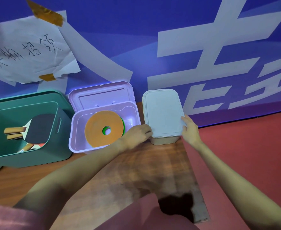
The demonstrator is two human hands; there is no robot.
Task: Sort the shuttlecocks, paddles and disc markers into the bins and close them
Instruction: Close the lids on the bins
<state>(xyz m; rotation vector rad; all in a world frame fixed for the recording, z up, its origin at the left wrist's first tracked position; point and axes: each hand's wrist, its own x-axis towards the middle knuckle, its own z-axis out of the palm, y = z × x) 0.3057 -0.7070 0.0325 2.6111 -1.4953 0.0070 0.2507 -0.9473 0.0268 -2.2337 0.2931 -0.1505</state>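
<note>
**While both hands press the lid, two bins stay open**

While the left hand (pixel 137 133) curls its fingers against the near-left corner of the white lid (pixel 163 112) and the right hand (pixel 190 128) lays straighter fingers on its right edge, uneven pressure could leave one side unlatched or skid the beige bin (pixel 165 140) along the wooden table (pixel 103 171). Just left of the left hand, the pink bin (pixel 80 140) holds the orange disc markers (pixel 103 128), lid up. Farther left, paddles (pixel 37 128) lie in the green bin (pixel 28 156), uncovered. Shuttlecocks are not visible.

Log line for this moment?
hands: left and right on white lid | pink bin: open, discs | green bin: paddles
</note>
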